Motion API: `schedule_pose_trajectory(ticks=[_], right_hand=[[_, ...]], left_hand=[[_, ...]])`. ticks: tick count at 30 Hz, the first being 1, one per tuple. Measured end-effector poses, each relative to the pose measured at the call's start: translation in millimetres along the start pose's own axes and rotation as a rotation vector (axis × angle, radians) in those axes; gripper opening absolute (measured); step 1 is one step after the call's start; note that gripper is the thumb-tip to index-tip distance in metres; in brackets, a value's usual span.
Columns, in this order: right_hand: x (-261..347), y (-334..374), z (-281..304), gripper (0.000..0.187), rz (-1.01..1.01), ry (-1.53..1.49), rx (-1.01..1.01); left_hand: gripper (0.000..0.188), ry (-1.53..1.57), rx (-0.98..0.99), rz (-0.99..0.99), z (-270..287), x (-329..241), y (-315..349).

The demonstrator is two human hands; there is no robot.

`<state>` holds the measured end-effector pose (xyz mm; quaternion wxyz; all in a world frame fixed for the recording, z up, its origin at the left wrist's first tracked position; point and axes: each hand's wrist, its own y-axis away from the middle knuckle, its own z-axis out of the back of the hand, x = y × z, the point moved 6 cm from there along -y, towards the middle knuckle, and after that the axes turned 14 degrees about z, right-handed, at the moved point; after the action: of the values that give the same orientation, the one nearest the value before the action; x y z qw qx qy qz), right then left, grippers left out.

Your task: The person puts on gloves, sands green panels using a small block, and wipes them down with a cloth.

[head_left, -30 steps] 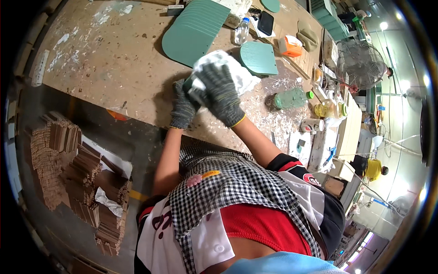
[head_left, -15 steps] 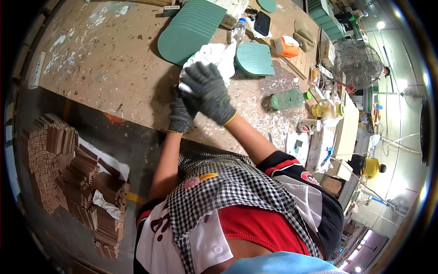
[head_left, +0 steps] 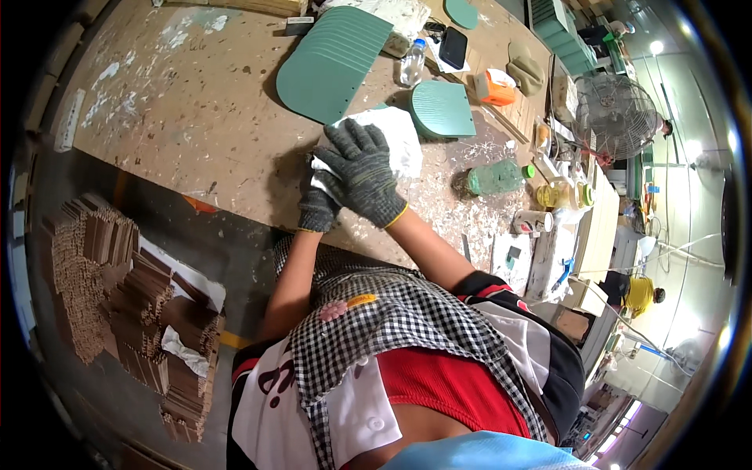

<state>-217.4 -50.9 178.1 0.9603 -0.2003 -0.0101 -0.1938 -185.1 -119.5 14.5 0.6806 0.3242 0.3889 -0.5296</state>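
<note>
A white cloth (head_left: pixel 389 139) lies bunched on the wooden worktop (head_left: pixel 180 117), a little in from its near edge and just in front of two stacks of green panels, with a worker's two gloved hands on it; the right hand (head_left: pixel 362 172), in a dark knit glove with a yellow cuff, is laid flat over the cloth with its fingers (head_left: pixel 348 141) spread wide and pressing down, seemingly to pin the material against the board; the left hand (head_left: pixel 319 205), in a matching glove, sits just beneath and beside it at the cloth's near end, its fingers curled in, though whether they pinch a fold cannot be told because the right hand covers them; the larger stack of green panels (head_left: pixel 333 59) is fanned out toward the far edge, and a smaller ribbed green panel (head_left: pixel 442 110) rests touching the cloth's far side, both within easy reach; to the right, amid pale shavings, a green plastic bottle (head_left: pixel 497 178) lies on its side, with a clear water bottle (head_left: pixel 413 64) standing farther back near a dark phone-like slab (head_left: pixel 453 47) and an orange tape holder (head_left: pixel 495 88); stacks of brown cardboard pieces (head_left: pixel 117 290) sit on the floor to the worker's left, and a caged fan (head_left: pixel 615 113) stands beyond the worktop's right end.
</note>
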Motion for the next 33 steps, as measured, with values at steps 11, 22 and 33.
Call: schedule_pose_trajectory(ticks=[11,22,33], right_hand=[[-47.7,-15.7,-14.3,0.031,-0.231,-0.003,0.023],[-114.4,-6.8,-10.8,0.025,-0.187,0.029,-0.099],[-123.9,-6.9,-11.6,0.042,-0.273,-0.214,-0.022]], left_hand=[[0.074,0.134,-0.171,0.253,26.2,-20.0,11.8],[0.075,0.029,-0.201,0.341,29.9,-38.4,11.8],[0.092,-0.005,-0.180,0.366,28.2,-14.6,8.6]])
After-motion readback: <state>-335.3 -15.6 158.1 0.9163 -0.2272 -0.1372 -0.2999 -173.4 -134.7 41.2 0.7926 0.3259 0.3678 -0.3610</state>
